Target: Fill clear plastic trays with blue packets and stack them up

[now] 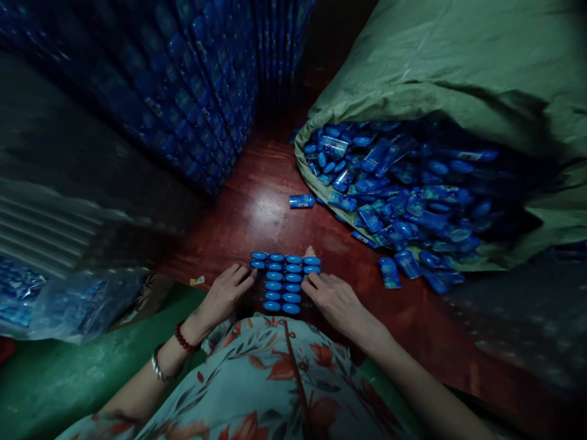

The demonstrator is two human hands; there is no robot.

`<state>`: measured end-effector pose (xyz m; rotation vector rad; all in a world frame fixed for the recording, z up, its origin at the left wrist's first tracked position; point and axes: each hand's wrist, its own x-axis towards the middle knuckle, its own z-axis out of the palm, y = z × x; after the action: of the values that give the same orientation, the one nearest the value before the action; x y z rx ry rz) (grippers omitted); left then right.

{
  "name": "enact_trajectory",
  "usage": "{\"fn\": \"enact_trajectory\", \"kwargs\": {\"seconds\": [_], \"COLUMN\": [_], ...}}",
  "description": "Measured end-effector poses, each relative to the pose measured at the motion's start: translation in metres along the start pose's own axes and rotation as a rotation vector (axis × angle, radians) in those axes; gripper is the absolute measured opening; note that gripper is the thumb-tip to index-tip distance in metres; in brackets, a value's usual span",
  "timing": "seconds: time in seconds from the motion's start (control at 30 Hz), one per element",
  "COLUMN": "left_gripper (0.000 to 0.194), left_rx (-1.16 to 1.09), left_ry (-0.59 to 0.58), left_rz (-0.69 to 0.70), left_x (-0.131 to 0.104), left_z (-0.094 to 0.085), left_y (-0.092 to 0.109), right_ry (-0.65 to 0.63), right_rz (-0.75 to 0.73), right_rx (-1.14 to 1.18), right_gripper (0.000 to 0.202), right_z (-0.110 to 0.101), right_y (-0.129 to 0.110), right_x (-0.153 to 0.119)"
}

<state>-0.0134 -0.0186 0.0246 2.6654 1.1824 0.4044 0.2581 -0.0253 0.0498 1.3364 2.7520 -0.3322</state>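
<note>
A block of small blue bottles [275, 276] stands close together in front of my body, their glossy oval ends facing up. The two middle columns are longer than the outer ones. My left hand [229, 288] is at the block's left side, fingers bent and closed just below the short left column. On the right side, my right hand [332, 299] has its fingertips pinched together below the short right column. Whatever either hand holds is hidden by the fingers and the dim light.
A large green woven sack [316, 116] lies open at the right, full of loose blue bottles. Several bottles [389, 272] have spilled at its mouth, and a single bottle [301, 201] lies on the reddish-brown table [257, 165]. Stacked blue packs [202, 91] rise at the left, beside plastic-wrapped goods [68, 299].
</note>
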Motion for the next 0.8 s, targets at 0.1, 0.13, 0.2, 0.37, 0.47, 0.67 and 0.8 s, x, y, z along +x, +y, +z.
{"fn": "enact_trajectory", "kwargs": {"seconds": [0.1, 0.13, 0.2, 0.37, 0.47, 0.67, 0.8], "left_gripper": [0.031, 0.029, 0.026, 0.039, 0.037, 0.022, 0.031], "left_rx": [0.064, 0.076, 0.100, 0.157, 0.165, -0.056, -0.031], "left_ry": [-0.060, -0.078, -0.116, -0.169, -0.137, -0.037, -0.190], "left_rz": [0.066, 0.084, 0.111, 0.097, 0.096, -0.011, -0.016], "left_x": [0.009, 0.012, 0.015, 0.016, 0.032, 0.147, 0.228], "left_z": [-0.005, -0.005, -0.003, -0.014, -0.033, -0.016, 0.024], "left_y": [0.002, 0.004, 0.007, 0.005, -0.005, -0.034, -0.048], "right_ry": [0.049, 0.094, 0.223, 0.475, 0.308, -0.094, -0.258], "right_rz": [0.036, 0.057, 0.125, 0.766, 1.117, 1.024, 0.770], "right_rx": [-0.065, -0.078, -0.063, -0.019, -0.075, 0.049, 0.200], "right_gripper": [0.023, 0.026, 0.030, 0.032, 0.043, 0.034, 0.043], "right_z": [0.003, 0.007, 0.019, 0.040, 0.038, 0.016, 0.008], "right_y": [-0.009, -0.012, -0.013, 0.018, 0.051, 0.060, 0.045], "right_x": [0.003, 0.001, -0.008, -0.051, -0.067, -0.028, 0.001]}}
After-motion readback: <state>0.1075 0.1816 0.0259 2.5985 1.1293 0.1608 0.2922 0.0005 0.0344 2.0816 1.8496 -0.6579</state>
